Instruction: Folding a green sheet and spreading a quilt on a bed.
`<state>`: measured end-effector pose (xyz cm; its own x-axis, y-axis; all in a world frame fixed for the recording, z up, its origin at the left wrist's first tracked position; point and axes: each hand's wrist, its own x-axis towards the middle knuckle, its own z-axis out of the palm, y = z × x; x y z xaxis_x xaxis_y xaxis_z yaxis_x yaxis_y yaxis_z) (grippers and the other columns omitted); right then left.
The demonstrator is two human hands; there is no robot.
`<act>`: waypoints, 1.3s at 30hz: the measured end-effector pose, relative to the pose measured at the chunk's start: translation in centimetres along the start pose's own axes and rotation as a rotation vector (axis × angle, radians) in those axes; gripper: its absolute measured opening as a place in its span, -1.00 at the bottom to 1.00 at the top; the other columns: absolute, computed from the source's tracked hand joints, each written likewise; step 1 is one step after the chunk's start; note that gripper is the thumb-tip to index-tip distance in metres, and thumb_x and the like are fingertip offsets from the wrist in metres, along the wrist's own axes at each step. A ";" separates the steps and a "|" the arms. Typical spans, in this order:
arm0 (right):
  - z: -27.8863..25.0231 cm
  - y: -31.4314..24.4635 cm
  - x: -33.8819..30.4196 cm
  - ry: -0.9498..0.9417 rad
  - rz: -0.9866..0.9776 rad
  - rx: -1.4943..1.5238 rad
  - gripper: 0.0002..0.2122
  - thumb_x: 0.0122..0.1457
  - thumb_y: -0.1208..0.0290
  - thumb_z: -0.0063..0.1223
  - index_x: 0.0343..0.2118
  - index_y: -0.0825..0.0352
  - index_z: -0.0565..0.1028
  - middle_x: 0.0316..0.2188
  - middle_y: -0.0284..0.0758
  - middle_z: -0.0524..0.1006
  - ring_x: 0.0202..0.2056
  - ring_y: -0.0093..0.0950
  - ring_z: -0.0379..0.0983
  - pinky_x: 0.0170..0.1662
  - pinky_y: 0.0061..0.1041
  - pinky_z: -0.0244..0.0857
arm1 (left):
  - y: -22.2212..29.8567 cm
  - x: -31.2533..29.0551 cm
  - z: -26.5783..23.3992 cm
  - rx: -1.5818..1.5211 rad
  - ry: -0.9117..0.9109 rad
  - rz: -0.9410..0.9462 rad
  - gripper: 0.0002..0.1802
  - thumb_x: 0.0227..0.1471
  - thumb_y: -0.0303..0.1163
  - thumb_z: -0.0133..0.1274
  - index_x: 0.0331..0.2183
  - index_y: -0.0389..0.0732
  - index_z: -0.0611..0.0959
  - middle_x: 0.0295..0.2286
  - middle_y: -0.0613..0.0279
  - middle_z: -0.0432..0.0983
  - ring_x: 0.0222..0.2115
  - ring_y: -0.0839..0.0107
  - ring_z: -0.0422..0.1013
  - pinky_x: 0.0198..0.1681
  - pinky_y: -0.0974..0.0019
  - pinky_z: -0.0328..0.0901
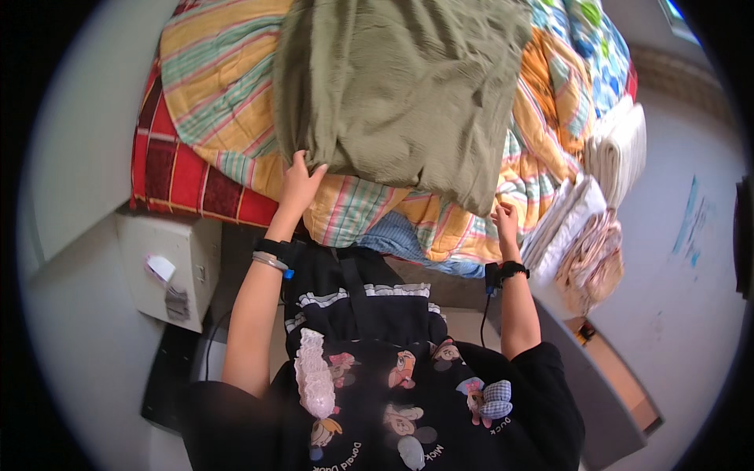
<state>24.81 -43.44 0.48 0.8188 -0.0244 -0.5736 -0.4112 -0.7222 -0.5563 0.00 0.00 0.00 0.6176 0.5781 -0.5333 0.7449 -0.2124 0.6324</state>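
A large olive-green cloth [416,102] lies spread over a striped quilt, with a long fold running down its left side. At its near left corner my left hand [301,184] is closed, pinching the hem between thumb and fingers. My right hand [505,218] is at the near right corner, its fingers curled together against the cloth's edge. The pinch point on that side is small and partly hidden. Beneath the cloth, the yellow, green and pink quilt [224,86] shows on both sides and hangs over the near edge.
A red checked mattress [149,157] shows at the left. To the right stand folded white bedding [620,149] and a bunched beige cloth [589,271]. A white cabinet [169,267] is at the lower left. A blue patterned cloth [601,63] lies at the far right.
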 end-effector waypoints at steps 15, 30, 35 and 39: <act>1.1 9.7 7.0 0.217 -0.084 0.126 -0.39 -0.12 0.36 0.11 -0.01 0.51 0.14 -0.10 -0.08 0.30 -0.09 -0.34 0.27 -0.07 -0.49 0.17 | 3.2 -0.9 2.9 -0.061 0.026 0.047 -0.39 -0.10 -0.26 0.04 -0.08 -0.40 0.23 -0.18 -0.07 0.30 -0.15 0.20 0.26 -0.09 0.29 0.14; 5.4 -1.3 -3.8 0.440 -0.830 -0.594 -0.74 -0.13 0.48 -0.08 -0.29 0.19 0.44 -0.47 -0.48 0.35 -0.34 -0.59 0.29 -0.19 -0.45 -0.07 | 0.4 -0.2 5.7 0.183 0.089 0.034 -0.35 -0.16 -0.34 0.07 -0.08 -0.44 0.19 -0.17 -0.16 0.24 -0.13 0.10 0.21 -0.06 0.24 0.10; 5.8 -0.7 -3.7 0.435 -0.807 -0.632 -0.71 -0.13 0.48 -0.08 -0.26 0.21 0.42 -0.43 -0.48 0.35 -0.33 -0.60 0.28 -0.20 -0.48 -0.08 | 1.1 -0.1 5.8 0.198 0.059 0.053 -0.33 -0.18 -0.33 0.09 -0.08 -0.45 0.19 -0.15 -0.20 0.22 -0.11 0.09 0.21 -0.05 0.23 0.10; 5.3 -0.8 -3.9 0.407 -0.793 -0.659 -0.70 -0.14 0.48 -0.04 -0.24 0.21 0.41 -0.42 -0.47 0.35 -0.31 -0.58 0.27 -0.19 -0.45 -0.07 | 0.9 -0.3 5.6 0.257 0.096 0.054 -0.32 -0.19 -0.32 0.10 -0.08 -0.44 0.19 -0.18 -0.19 0.26 -0.13 0.08 0.23 -0.05 0.24 0.10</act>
<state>19.82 -39.08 0.03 0.8758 0.4697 0.1112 0.4826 -0.8571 -0.1804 1.85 -4.80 -2.43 0.6405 0.6299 -0.4393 0.7588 -0.4308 0.4885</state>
